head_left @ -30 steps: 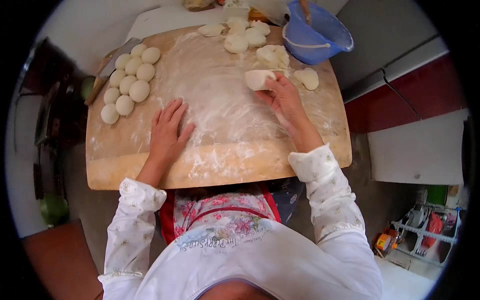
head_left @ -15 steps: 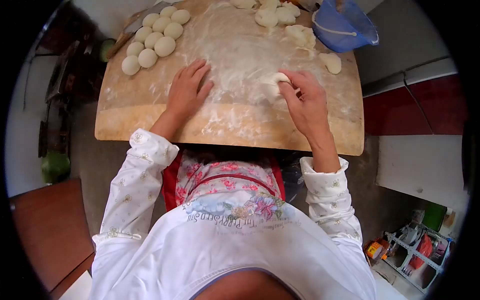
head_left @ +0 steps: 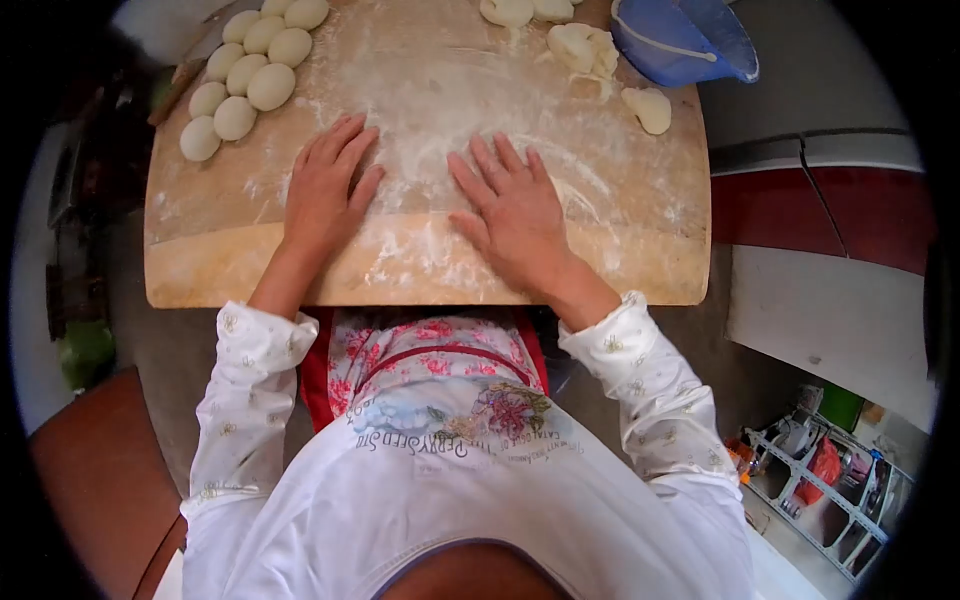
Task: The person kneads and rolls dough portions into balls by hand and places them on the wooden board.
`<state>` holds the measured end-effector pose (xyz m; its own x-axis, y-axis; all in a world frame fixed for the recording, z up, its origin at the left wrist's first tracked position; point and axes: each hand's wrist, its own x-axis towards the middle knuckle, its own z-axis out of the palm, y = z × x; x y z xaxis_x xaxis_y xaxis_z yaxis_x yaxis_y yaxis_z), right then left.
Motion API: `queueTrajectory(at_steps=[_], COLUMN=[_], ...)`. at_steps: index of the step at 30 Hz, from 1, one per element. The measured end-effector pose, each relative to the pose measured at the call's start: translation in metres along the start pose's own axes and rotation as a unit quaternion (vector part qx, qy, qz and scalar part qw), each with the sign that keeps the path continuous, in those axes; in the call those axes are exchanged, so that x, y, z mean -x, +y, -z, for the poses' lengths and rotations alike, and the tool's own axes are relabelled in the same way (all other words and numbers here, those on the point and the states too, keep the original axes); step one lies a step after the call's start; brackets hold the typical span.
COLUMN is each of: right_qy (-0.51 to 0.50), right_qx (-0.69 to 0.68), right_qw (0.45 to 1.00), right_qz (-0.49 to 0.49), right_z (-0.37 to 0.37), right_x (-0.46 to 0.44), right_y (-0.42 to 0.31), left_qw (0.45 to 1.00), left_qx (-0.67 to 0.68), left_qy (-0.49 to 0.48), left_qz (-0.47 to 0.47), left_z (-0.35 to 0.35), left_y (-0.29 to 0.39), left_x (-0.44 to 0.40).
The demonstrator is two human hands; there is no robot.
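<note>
My left hand (head_left: 330, 190) lies on the floury wooden board (head_left: 220, 263), its fingers stretched forward and slightly apart. Palm down with spread fingers, my right hand (head_left: 515, 212) rests on the same board, to the right of a patch of white flour (head_left: 425, 130). Any dough under the right palm is hidden. Up to the left of my left hand sit several smooth round dough balls (head_left: 235, 118) in rows. Beyond my right hand lie a flattish dough piece (head_left: 647, 110) and a rough dough lump (head_left: 583, 48).
A blue bucket (head_left: 685, 45) with a white handle stands at the board's far right corner. More dough pieces (head_left: 507, 10) lie along the back. A wooden handle (head_left: 178, 90) shows beside the dough balls. At lower right is a grey rack (head_left: 800, 463) on the floor.
My right hand, which held a small dough piece, has moved left and spread flat on the board; that piece no longer shows. The view has shifted, and my left hand stays flat.
</note>
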<state>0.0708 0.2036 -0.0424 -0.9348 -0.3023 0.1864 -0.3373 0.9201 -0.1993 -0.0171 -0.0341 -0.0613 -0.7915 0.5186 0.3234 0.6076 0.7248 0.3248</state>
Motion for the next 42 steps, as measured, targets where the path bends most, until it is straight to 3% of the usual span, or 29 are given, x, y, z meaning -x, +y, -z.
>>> queueTrajectory(at_steps=[5,11,14,17,20,23,27,31,34,37,40,42], right_qy=[0.001,0.018,0.029,0.133,-0.061,-0.003,0.101,0.294,0.197,-0.006,0.129,0.127], right_qx=[0.058,0.022,-0.3,-0.466,-0.222,-0.225,-0.275,-0.135,-0.125,-0.264,-0.109,-0.045], right_qw=[0.996,0.991,0.947,0.848,0.914,0.952,0.923,0.944,0.972,0.964,0.981,0.983], right_qz=[-0.07,-0.131,-0.115,-0.213,-0.335,-0.205,-0.248,-0.065,0.029,0.03,-0.098,-0.127], right_z=[-0.02,-0.027,-0.044,0.041,0.024,-0.009,0.026,0.052,0.007,-0.002,0.003,-0.01], right_x=[-0.05,-0.078,-0.084,-0.049,-0.021,-0.01,-0.026,-0.039,-0.038,-0.033,-0.059,-0.084], right_y=[0.024,0.038,0.081,0.066,0.084,0.064,0.041,0.028,0.019,0.001,0.019,0.035], left_qw=[1.0,0.999,0.997,0.994,0.994,0.994,0.994,0.993,0.992,0.991,0.989,0.991], left_qx=[0.014,0.038,0.055,0.091,0.087,0.078,0.068,0.075,0.079,0.087,0.112,0.105], left_qy=[-0.015,0.015,0.047,0.063,0.073,0.078,0.084,0.094,0.099,0.102,0.097,0.076], left_qz=[0.011,-0.008,-0.016,0.01,-0.002,-0.015,-0.001,-0.014,-0.007,0.003,0.029,0.034], left_z=[0.001,0.002,0.004,0.002,-0.001,-0.005,-0.003,-0.007,-0.005,-0.004,-0.005,-0.001], left_y=[-0.001,0.0,-0.007,-0.008,-0.008,-0.009,-0.004,-0.009,-0.006,-0.009,-0.009,-0.009], left_x=[-0.006,-0.005,0.0,0.009,0.002,0.0,0.007,0.006,0.005,0.004,0.006,0.004])
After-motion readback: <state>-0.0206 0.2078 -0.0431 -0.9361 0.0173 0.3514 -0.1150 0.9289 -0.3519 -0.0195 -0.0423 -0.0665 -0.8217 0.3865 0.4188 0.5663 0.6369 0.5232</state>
